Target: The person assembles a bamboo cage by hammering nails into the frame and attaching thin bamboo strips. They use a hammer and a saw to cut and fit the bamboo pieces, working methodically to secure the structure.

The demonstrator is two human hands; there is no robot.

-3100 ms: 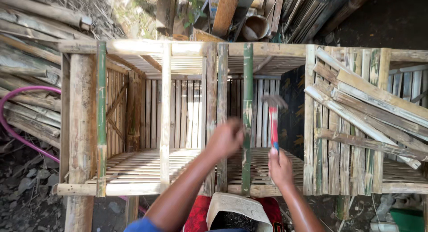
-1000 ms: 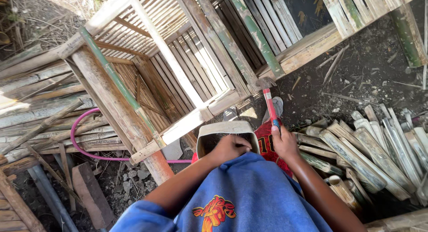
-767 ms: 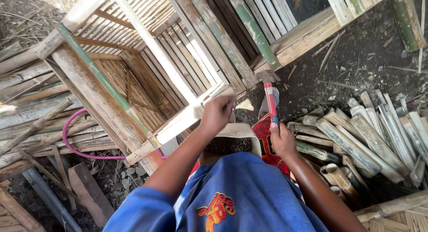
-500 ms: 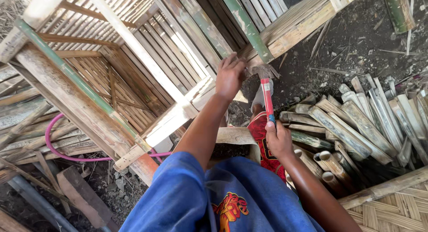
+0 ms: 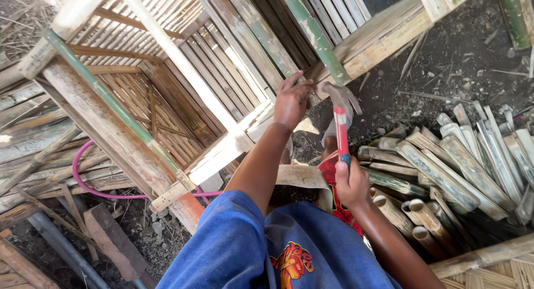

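Note:
A bamboo slat frame [image 5: 183, 89], like a crate or cage, lies in front of me. My left hand [image 5: 292, 100] reaches out and pinches something small against the frame's lower rail, beside a green bamboo post [image 5: 314, 33]. What it pinches is too small to tell. My right hand [image 5: 350, 180] is shut on the red and blue handle of a claw hammer [image 5: 340, 114]. The hammer's steel head hovers just right of my left fingers. I wear blue shorts with an orange print.
A pile of split bamboo pieces [image 5: 445, 172] lies on the dark ground at right. A pink hose [image 5: 89, 183] loops under the frame at left. Old poles and a rusty plank [image 5: 111, 239] lie at lower left. A woven mat [image 5: 500, 272] shows at bottom right.
My left hand has risen from my lap to the frame's lower rail. The hammer has followed it up and forward. The view has swung and tilted since the earliest frame.

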